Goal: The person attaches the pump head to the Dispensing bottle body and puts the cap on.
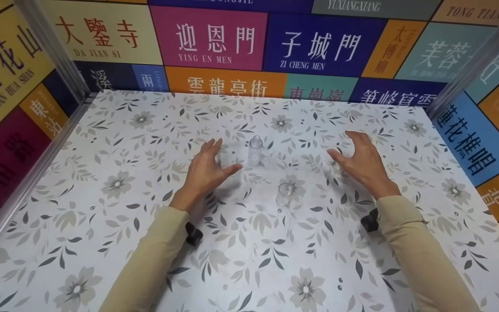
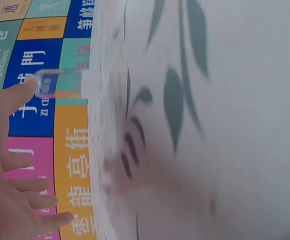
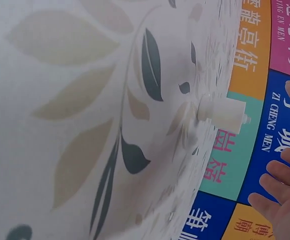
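Note:
A clear, round-topped bottle (image 1: 255, 151) stands upright on the patterned tabletop, just right of my left hand (image 1: 208, 169). That hand hovers with fingers spread and thumb apart, holding nothing. Nearer me, between the hands, is a clear glass container (image 1: 285, 194) with a round rim. My right hand (image 1: 360, 164) is raised at the right, thumb and fingers apart and empty. A small whitish piece (image 1: 330, 159) is partly hidden by its thumb. In the left wrist view a clear glass (image 2: 60, 84) appears beyond the thumb; the right wrist view shows a white, nozzle-tipped piece (image 3: 225, 112).
The table (image 1: 249, 268) is covered in white cloth with grey leaves and flowers. Colourful panels (image 1: 210, 41) with printed characters stand behind it and along both sides. Upright clear posts (image 1: 54, 47) mark the back corners.

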Demonstrator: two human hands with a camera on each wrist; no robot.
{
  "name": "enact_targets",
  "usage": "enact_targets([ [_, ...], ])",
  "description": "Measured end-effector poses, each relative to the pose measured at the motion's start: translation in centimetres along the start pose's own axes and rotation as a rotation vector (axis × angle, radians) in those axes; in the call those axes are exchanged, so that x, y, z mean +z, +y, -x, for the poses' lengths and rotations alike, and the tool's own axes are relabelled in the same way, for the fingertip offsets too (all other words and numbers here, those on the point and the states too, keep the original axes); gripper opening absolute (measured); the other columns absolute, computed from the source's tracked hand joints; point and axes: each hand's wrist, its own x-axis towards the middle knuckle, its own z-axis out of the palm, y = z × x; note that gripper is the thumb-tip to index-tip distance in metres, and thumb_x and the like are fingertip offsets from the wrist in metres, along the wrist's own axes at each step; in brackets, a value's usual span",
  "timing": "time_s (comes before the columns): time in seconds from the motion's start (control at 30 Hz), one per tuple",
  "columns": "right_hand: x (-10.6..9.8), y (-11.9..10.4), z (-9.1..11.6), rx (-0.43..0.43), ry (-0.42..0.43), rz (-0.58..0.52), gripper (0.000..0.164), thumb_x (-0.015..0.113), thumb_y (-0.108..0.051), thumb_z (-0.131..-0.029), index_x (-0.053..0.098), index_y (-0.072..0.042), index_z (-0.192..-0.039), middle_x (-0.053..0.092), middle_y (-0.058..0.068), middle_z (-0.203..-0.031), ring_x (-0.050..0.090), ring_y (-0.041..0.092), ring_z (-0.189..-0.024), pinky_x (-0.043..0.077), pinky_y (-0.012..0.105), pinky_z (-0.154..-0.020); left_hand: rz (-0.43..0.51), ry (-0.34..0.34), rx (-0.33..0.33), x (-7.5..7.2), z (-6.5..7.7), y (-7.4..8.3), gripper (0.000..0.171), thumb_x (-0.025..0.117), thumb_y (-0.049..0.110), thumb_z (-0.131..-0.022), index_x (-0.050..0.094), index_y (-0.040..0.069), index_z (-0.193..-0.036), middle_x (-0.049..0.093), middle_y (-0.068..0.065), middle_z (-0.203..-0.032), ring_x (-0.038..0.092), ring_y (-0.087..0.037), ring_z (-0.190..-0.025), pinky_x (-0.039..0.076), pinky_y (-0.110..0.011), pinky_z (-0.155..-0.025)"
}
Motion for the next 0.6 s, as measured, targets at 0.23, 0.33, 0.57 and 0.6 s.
enact_targets([
  [0.23, 0.4, 0.2, -0.1, 0.032, 0.005, -0.06, 0.075, 0.068, -0.045, -0.092, 0.044, 0.001, -0.146, 0.042, 0.026, -0.149, 0.037, 0.046, -0.14, 0.028, 0.057, -0.117, 0.055, -0.002, 0.022, 1.4, -0.3, 1.0, 0.092, 0.082, 0.045, -0.08, 0.039, 0.005, -0.152, 0.038, -0.021, -0.157, 0.036, -0.039, -0.146, 0.034, -0.051, -0.117],
  [0.33, 0.6, 0.2, 0.0, 0.076, -0.006, -0.102, 0.077, 0.068, -0.047, -0.092, 0.042, 0.0, -0.147, 0.042, 0.024, -0.149, 0.038, 0.043, -0.14, 0.03, 0.056, -0.116, 0.119, 0.023, 0.039, 1.9, -0.4, 1.4, 0.089, 0.083, 0.041, -0.08, 0.043, 0.003, -0.149, 0.045, -0.022, -0.151, 0.045, -0.038, -0.14, 0.037, -0.049, -0.116],
  [0.57, 1.0, 0.1, -0.2, 0.184, -0.029, -0.246, 0.083, 0.067, -0.056, -0.089, 0.041, -0.005, -0.15, 0.043, 0.018, -0.153, 0.041, 0.037, -0.143, 0.038, 0.05, -0.114, 0.207, 0.065, 0.028, 3.0, -0.6, 1.9, 0.081, 0.085, 0.033, -0.079, 0.049, 0.001, -0.145, 0.053, -0.022, -0.144, 0.048, -0.038, -0.137, 0.036, -0.046, -0.116],
  [0.6, 1.0, 0.1, -0.3, 0.19, -0.03, -0.258, 0.084, 0.067, -0.056, -0.089, 0.041, -0.004, -0.15, 0.043, 0.017, -0.154, 0.04, 0.036, -0.143, 0.038, 0.049, -0.114, 0.236, 0.072, 0.023, 3.2, -0.7, 1.9, 0.081, 0.085, 0.032, -0.079, 0.05, 0.0, -0.144, 0.054, -0.022, -0.144, 0.048, -0.038, -0.136, 0.036, -0.045, -0.116],
])
